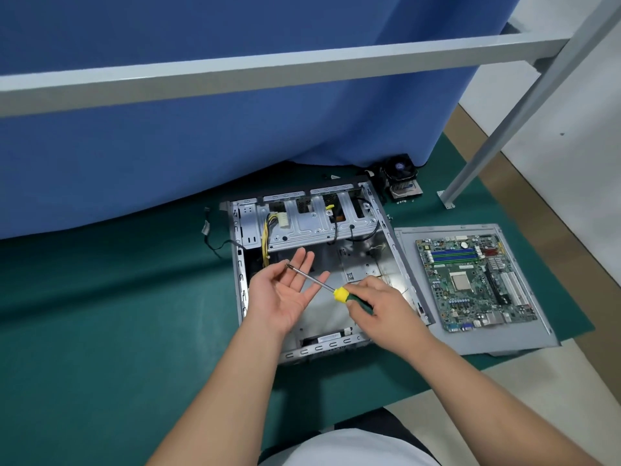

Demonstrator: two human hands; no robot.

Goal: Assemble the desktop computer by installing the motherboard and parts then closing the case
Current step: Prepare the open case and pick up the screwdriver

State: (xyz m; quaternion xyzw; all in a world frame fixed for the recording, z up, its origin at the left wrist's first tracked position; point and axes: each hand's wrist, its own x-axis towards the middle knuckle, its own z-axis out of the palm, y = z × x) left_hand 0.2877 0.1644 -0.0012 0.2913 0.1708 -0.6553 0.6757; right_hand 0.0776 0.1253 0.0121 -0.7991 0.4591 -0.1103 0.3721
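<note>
An open grey computer case [239, 264] lies on its side on the green mat, its inside bare apart from a drive cage and yellow and black cables at the far end. The green motherboard [470, 280] rests on the grey side panel [524, 334] to the right of the case. A CPU cooler with fan [401, 178] sits beyond the case's far right corner. My right hand [386, 307] grips the yellow and green handle of a screwdriver [339, 293]. Its shaft points left, with the tip at the fingertips of my left hand [285, 290], held palm up over the case.
The green mat [117, 314] covers the floor in front of a blue curtain [201, 129]. A grey metal frame bar [268, 67] crosses overhead, with its slanted leg [497, 136] bolted down at the right. A loose black cable [215, 245] lies left of the case.
</note>
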